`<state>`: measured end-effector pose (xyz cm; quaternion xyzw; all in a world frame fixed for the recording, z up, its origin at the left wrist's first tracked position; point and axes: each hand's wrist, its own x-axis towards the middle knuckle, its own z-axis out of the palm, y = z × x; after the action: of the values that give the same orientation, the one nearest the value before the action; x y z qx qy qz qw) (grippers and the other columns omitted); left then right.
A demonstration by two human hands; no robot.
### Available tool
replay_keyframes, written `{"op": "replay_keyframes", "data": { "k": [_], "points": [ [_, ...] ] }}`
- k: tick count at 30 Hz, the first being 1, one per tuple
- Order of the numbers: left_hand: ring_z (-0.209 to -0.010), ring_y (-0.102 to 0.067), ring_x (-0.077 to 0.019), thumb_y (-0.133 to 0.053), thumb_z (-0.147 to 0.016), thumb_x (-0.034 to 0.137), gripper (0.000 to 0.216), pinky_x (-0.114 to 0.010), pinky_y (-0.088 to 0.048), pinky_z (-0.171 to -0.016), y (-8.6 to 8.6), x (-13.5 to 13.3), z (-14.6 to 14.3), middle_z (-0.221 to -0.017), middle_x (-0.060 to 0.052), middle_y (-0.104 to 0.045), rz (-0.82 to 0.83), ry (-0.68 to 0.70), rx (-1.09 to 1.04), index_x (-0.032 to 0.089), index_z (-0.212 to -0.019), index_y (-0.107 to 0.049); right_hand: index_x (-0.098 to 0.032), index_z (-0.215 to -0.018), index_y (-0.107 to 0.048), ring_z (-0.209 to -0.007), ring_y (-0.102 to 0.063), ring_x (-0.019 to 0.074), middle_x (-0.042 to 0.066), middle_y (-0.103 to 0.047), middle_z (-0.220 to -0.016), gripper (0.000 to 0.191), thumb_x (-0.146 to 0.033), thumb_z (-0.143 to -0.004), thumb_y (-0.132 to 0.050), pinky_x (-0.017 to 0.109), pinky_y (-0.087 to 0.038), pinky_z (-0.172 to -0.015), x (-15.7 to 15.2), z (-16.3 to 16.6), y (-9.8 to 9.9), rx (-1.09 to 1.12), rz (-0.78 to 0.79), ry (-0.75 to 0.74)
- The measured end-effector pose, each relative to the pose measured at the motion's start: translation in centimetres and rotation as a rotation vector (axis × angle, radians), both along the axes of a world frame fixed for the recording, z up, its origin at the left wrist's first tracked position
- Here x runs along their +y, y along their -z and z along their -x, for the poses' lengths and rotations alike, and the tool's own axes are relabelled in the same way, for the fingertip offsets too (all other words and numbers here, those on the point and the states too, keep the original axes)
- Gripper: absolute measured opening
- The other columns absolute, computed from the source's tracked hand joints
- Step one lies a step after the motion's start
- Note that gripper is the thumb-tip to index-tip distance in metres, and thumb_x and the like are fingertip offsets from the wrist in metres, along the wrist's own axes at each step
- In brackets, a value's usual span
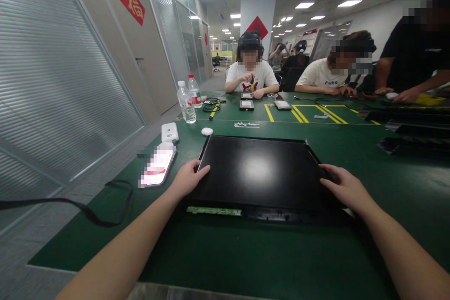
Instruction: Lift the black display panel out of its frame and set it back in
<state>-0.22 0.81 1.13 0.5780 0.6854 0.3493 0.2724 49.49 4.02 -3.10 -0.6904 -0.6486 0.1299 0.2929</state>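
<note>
We've got a flat, black, rectangular display panel (260,173) on the green tabletop (253,262) right in front of us, glossy face up, long axis running L–R across our view, short sides going away from us. Its near long edge faces us, w/ a narrow green circuit-board strip (213,211) along the L half of that edge. Our L hand (190,179) grips the L side, thumb on the face, other fingers curled round the outer edge; our R hand (346,187) holds the R side btwn thumb & fingers. Hidden: panel's underside, plus most L fingertips, tucked behind the rim. A white glare washes out mid-face, & the near R corner is hard to make out, dark & partly behind our R wrist. Both forearms are cut off by the bottom of the view; a black fabric strap (94,218) runs off at far L. The pale-edged phone (160,164) L of the panel has its screen pixelated, so unreadable. Dark flat pieces (404,145) at far R are cut off too, details n/a.
</note>
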Motion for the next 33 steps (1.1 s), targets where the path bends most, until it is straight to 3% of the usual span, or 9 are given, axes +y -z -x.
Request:
{"op": "replay_keyframes", "data": {
  "k": [3, 9, 20, 28, 33],
  "points": [
    [-0.094, -0.075, -0.0381, -0.065, -0.075, 0.065, 0.051, -0.045, -0.056, -0.082, 0.3, 0.2, 0.2, -0.102, -0.014, -0.083, -0.008, 0.024, 0.093, 0.02, -0.094, -0.076, -0.024, -0.126, -0.078, -0.09, -0.069, 0.0293, 0.012, -0.074, -0.111, 0.06, -0.051, -0.075, -0.061, 0.044, -0.056, -0.082, 0.0, 0.0, 0.0, -0.001, 0.002, -0.001],
    [-0.134, -0.065, -0.0403, -0.064, -0.081, 0.06, 0.043, -0.051, -0.052, -0.109, 1.0, 0.7, 0.9, -0.147, -0.019, -0.069, -0.09, 0.072, 0.151, 0.021, -0.093, -0.078, -0.022, -0.126, -0.078, -0.09, -0.069, 0.0294, 0.013, -0.074, -0.116, 0.061, -0.052, -0.075, -0.061, 0.046, -0.057, -0.084, 0.0, 0.0, -0.1, -0.014, 0.01, -0.002],
    [-0.143, -0.058, -0.0406, -0.066, -0.084, 0.061, 0.048, -0.051, -0.051, -0.115, 0.9, 0.6, 1.2, -0.154, -0.021, -0.062, -0.108, 0.058, 0.152, 0.018, -0.098, -0.08, -0.023, -0.126, -0.078, -0.087, -0.069, 0.0285, 0.012, -0.075, -0.111, 0.058, -0.049, -0.077, -0.063, 0.045, -0.057, -0.081, 0.1, -0.1, 0.3, -0.012, -0.033, -0.011],
    [-0.146, -0.054, -0.0377, -0.065, -0.085, 0.061, 0.045, -0.052, -0.05, -0.115, 0.2, 0.1, 0.9, -0.156, -0.02, -0.057, -0.192, 0.065, 0.079, 0.02, -0.099, -0.076, -0.021, -0.135, -0.072, -0.092, -0.072, 0.0313, 0.015, -0.078, -0.122, 0.069, -0.056, -0.076, -0.065, 0.047, -0.058, -0.084, 0.3, 0.1, 0.4, 0.081, -0.021, 0.084],
    [-0.147, -0.054, -0.0366, -0.067, -0.084, 0.059, 0.044, -0.052, -0.047, -0.119, 0.0, 0.0, 0.5, -0.153, -0.02, -0.057, -0.297, 0.054, 0.018, 0.02, -0.103, -0.074, -0.022, -0.112, -0.079, -0.094, -0.074, 0.0338, 0.014, -0.081, -0.112, 0.049, -0.055, -0.078, -0.067, 0.046, -0.059, -0.083, -0.1, 1.0, -0.8, 0.221, 0.02, 0.138]
  ]
}}
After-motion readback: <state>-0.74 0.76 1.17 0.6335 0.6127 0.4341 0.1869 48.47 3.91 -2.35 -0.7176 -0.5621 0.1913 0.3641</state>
